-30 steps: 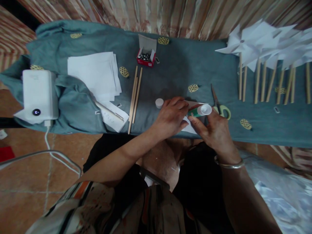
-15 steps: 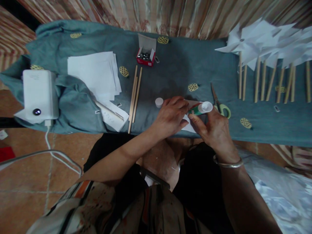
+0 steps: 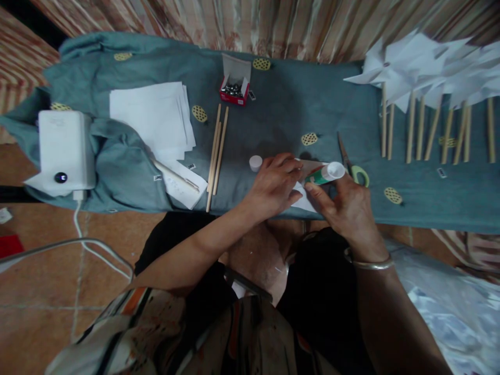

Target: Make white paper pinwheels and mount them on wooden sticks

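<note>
My right hand [image 3: 349, 205] is wrapped round a green glue stick [image 3: 322, 175]. The stick lies tilted over a white sheet of paper [image 3: 307, 204], its white end pointing up and to the right. My left hand [image 3: 275, 187] rests on the paper's left part, fingers stretched and thumb apart, covering much of the sheet. Just left of those fingers a white glue stick cap [image 3: 255, 163] stands on the cloth. Scissors [image 3: 359, 176] with light green handles lie beyond my right hand. The contact between glue stick and paper is hard to make out.
Wooden sticks [image 3: 216, 156] lie left of my hands. A red box [image 3: 233, 96] of shiny metal pieces stands behind. Farther left are a paper stack [image 3: 148, 120], a pen [image 3: 177, 175] and a white device [image 3: 66, 146] with a cable. Several paper pinwheels [image 3: 394, 67] lie at the right.
My right hand and the glue stick have shifted slightly right. My left hand stays on the paper in nearly the same place.
</note>
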A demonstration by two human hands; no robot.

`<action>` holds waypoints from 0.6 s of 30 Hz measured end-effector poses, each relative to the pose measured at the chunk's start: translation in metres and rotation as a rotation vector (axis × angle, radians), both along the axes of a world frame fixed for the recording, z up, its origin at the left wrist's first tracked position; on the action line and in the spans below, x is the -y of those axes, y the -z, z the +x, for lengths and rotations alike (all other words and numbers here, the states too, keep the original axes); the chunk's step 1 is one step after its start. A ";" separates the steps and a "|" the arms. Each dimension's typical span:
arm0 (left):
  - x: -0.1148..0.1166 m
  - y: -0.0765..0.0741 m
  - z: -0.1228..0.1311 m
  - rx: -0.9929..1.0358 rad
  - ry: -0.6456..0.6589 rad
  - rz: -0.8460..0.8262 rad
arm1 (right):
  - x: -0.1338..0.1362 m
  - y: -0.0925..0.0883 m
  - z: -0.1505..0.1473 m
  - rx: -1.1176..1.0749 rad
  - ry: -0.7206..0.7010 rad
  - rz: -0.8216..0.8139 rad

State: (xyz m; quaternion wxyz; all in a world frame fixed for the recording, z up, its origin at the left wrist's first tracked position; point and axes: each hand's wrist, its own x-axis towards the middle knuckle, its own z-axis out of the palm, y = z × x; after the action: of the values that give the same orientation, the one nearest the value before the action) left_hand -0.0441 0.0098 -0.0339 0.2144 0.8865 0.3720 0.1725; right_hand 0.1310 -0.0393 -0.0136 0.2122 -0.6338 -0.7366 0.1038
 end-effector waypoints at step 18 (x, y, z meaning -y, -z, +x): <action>0.001 -0.002 0.001 -0.034 -0.007 0.003 | 0.004 0.004 -0.002 -0.127 0.123 -0.017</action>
State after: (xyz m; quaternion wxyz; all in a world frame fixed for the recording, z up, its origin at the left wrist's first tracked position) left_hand -0.0433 0.0087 -0.0323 0.2061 0.8882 0.3785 0.1589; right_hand 0.1286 -0.0435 -0.0171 0.2591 -0.6717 -0.6804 0.1365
